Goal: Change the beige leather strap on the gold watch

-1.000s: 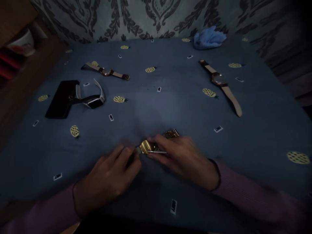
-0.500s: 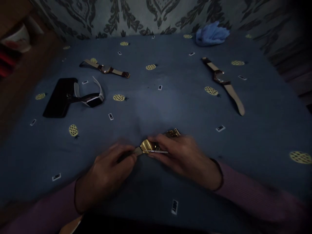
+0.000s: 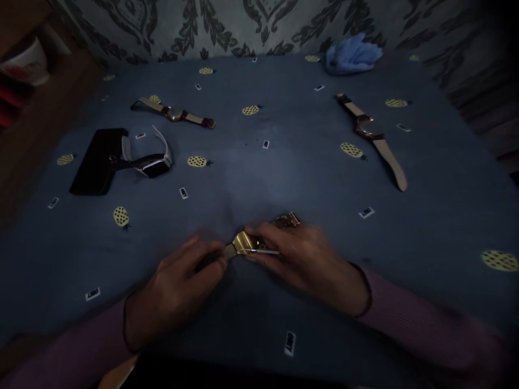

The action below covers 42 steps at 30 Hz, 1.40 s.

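A gold wristwatch lies at the front middle in the head view, its plain, shiny gold back facing up. My left hand is closed, thumb and fingers pinching the watch's strap on the left. My right hand grips a slim silver tool, like a small screwdriver, whose thin tip lies across the lower part of the case. The right fingers also touch the case's right side. Beyond them a gold metal clasp sticks out; the hand hides what lies between it and the case.
A brown-strapped watch lies at the back left, another watch at the right. A smartwatch rests by a black phone-like slab. A crumpled blue cloth sits against the wall on the pineapple-print tablecloth.
Both hands keep their hold on the watch and the tool. The case and strap have shifted very slightly; the view has also moved a little.
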Each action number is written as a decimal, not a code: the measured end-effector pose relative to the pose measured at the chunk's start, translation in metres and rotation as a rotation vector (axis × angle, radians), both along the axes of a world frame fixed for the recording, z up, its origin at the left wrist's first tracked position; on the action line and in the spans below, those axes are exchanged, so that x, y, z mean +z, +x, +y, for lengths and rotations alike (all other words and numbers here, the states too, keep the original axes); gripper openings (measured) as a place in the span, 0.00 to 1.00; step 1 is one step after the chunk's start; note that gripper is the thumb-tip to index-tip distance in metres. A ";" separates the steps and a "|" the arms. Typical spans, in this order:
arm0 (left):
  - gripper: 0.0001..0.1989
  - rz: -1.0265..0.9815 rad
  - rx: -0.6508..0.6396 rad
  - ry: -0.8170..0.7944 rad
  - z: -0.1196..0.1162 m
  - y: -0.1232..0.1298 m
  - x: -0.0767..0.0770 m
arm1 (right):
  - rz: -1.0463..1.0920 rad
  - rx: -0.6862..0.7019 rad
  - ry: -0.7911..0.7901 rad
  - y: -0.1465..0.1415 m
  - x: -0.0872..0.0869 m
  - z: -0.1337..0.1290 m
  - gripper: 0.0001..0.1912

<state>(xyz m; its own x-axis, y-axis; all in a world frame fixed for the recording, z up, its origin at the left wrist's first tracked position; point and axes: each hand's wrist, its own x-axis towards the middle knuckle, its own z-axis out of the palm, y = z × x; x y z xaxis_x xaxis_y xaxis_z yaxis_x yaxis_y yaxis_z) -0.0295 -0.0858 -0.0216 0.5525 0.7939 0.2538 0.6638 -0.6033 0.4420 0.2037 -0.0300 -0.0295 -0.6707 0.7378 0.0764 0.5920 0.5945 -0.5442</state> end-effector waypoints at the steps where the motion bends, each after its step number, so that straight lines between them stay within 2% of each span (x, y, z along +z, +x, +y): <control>1: 0.09 0.012 -0.006 0.012 0.000 -0.001 0.000 | -0.002 -0.002 0.001 0.000 0.000 0.000 0.14; 7: 0.08 -0.021 -0.046 0.033 0.002 -0.002 0.000 | -0.004 0.010 -0.006 0.000 0.001 0.000 0.14; 13: 0.08 -0.051 -0.043 -0.026 0.002 -0.004 0.000 | -0.003 0.010 0.004 0.000 0.001 0.000 0.14; 21: 0.08 -0.084 -0.053 0.009 0.006 -0.004 0.000 | 0.018 0.020 -0.007 -0.002 0.003 0.001 0.14; 31: 0.07 -0.107 -0.042 0.010 0.008 0.003 0.000 | 0.086 0.022 -0.071 -0.001 0.002 0.000 0.13; 36: 0.07 -0.053 -0.066 0.081 0.010 0.004 -0.001 | 0.107 0.026 -0.111 -0.002 0.003 0.001 0.13; 42: 0.13 0.083 -0.124 0.236 0.014 0.004 0.001 | 0.146 0.047 -0.100 0.000 0.001 0.001 0.12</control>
<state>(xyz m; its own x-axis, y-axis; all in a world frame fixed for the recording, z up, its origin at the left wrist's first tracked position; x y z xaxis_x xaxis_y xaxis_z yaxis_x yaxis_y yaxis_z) -0.0257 -0.0720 -0.0203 0.6682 0.6432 0.3738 0.6066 -0.7620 0.2267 0.2032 -0.0287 -0.0284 -0.6918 0.7147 0.1034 0.4754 0.5585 -0.6797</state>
